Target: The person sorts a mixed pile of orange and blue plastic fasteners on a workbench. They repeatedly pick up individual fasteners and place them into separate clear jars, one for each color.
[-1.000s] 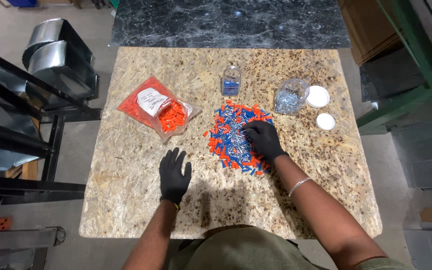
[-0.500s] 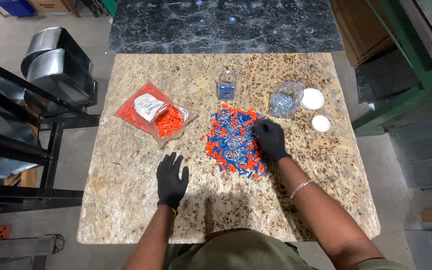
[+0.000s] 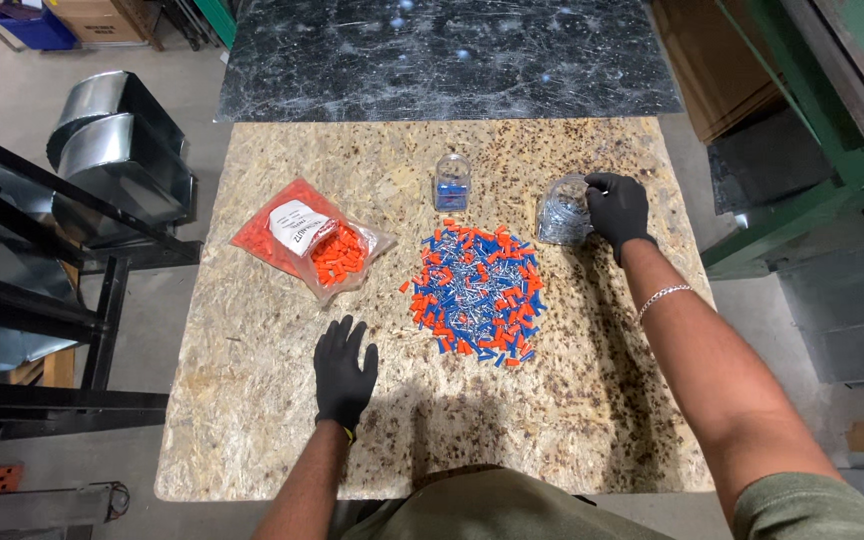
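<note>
Two gloved hands work over a speckled chipboard table (image 3: 252,420), the largest thing in view, with a dark marbled slab (image 3: 447,55) lying beyond its far edge at twelve o'clock. At the centre of the board spreads a loose pile of orange and blue wire connectors (image 3: 477,290) mixed with small silver pieces, lying bare on the wood and in no container. At ten o'clock from the pile lies a clear plastic bag (image 3: 312,240) with an orange backing and a white label; it holds a heap of orange connectors gathered toward its near end.

At two o'clock from the pile sits a clear round tub (image 3: 562,212) filled with small silver metal pieces. The right hand (image 3: 617,208), in a black glove, is on the tub's right side, fingers curled around its wall in a grasp. At twelve o'clock from the pile stands a small clear jar (image 3: 451,182), upright and apart from both hands, with blue connectors filling its lower part.

The left hand (image 3: 344,372), also in a black glove, rests palm down on the board at eight o'clock from the pile, fingers spread flat and released, gripping nothing. A silver bracelet (image 3: 660,297) circles the right wrist.
</note>
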